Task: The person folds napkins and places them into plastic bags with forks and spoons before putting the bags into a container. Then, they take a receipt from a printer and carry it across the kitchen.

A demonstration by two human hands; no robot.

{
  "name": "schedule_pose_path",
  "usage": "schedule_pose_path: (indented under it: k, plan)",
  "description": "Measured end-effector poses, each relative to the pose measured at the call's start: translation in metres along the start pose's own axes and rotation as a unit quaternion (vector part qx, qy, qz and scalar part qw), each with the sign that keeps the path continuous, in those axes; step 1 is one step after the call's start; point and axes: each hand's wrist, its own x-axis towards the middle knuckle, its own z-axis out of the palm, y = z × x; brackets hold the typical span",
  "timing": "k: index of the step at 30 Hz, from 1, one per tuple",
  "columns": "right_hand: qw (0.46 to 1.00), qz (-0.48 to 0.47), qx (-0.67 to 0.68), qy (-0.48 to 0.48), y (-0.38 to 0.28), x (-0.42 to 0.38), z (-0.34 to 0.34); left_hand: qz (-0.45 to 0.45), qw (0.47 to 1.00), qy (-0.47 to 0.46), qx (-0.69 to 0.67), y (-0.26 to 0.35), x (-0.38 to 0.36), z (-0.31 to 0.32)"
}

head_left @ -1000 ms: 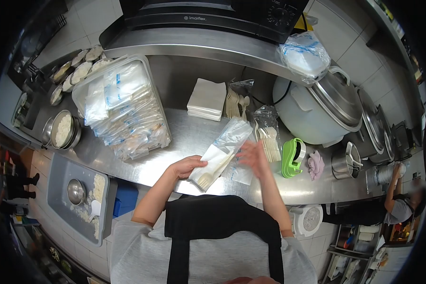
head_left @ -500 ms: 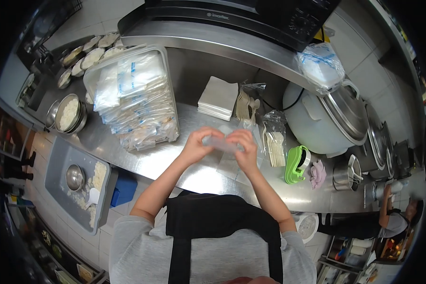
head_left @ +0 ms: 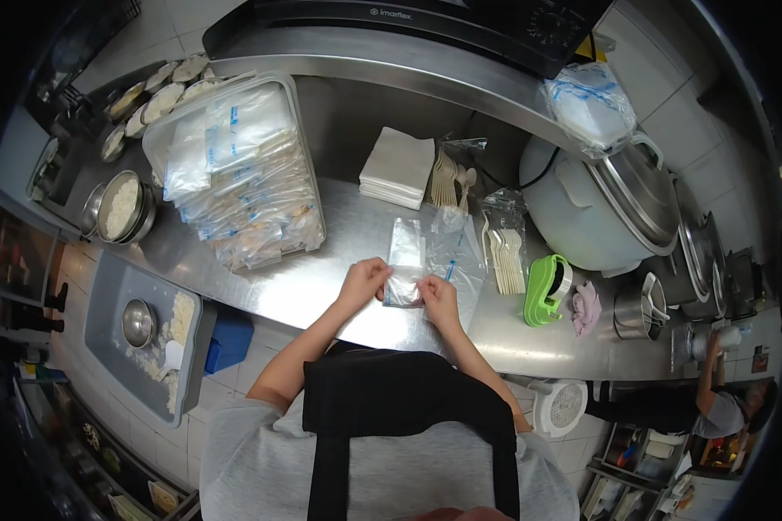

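Single head-worn fisheye view, looking steeply down, close over steel counter; no second view.

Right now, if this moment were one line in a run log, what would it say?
left hand: pinching clear plastic packet | right hand: pinching same packet | packet: lying on steel counter | nearby: green tape dispenser, white napkin stack

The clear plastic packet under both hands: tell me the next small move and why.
Probably press and fold over the near end of the clear plastic packet. Left hand and right hand both pinch that end against the steel counter, while the green tape dispenser stands within reach on the right.
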Motion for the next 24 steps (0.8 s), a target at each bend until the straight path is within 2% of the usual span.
schedule_pose_path:
  k: [1,3,5,6,7,9,10,11,13,17,19,20,22,24]
  plan:
    - [1.000,0.007,-0.011,0.005,-0.001,0.002,-0.001,-0.024,0.993,0.025,-0.113,-0.003,0.005,0.000]
    - [1.000,0.018,0.019,0.007,-0.004,0.005,-0.004,-0.017,0.996,0.022,-0.084,-0.003,0.006,-0.008]
    - [0.998,0.026,0.051,0.005,-0.010,0.004,-0.004,-0.157,0.978,0.001,-0.137,0.005,0.000,-0.014]
    - [0.998,0.029,0.054,-0.008,-0.023,0.000,-0.005,-0.205,0.965,-0.046,-0.156,0.011,-0.002,-0.017]
    - [0.998,0.032,0.056,-0.020,-0.029,-0.003,-0.004,-0.205,0.965,-0.045,-0.155,0.010,-0.003,-0.013]
    - [0.999,0.029,0.039,-0.024,-0.024,-0.004,-0.002,-0.212,0.872,-0.108,-0.429,0.011,-0.006,-0.002]
    - [0.999,0.026,0.021,-0.027,-0.022,-0.004,-0.001,-0.193,0.850,-0.157,-0.464,0.013,-0.006,-0.002]
    - [0.999,0.025,0.021,-0.024,-0.021,-0.005,-0.001,-0.192,0.850,-0.160,-0.463,0.016,-0.004,-0.001]
    - [0.999,0.019,0.041,-0.017,-0.028,-0.007,0.001,-0.173,0.805,-0.152,-0.547,0.020,-0.004,0.003]
    - [1.000,-0.009,0.020,-0.001,-0.051,-0.013,-0.001,-0.176,0.795,-0.169,-0.555,0.034,-0.008,0.002]
    - [1.000,-0.025,-0.010,0.009,-0.055,-0.015,-0.001,-0.151,0.873,-0.146,-0.441,0.042,-0.011,0.005]
    - [1.000,-0.024,-0.009,0.011,-0.059,-0.017,-0.001,-0.152,0.873,-0.147,-0.440,0.046,-0.013,0.006]
    - [0.999,-0.030,-0.031,0.017,-0.070,-0.020,-0.002,-0.139,0.915,-0.137,-0.353,0.056,-0.019,0.008]
    - [0.999,-0.022,-0.014,0.021,-0.069,-0.023,-0.002,-0.157,0.914,-0.119,-0.356,0.054,-0.021,0.013]
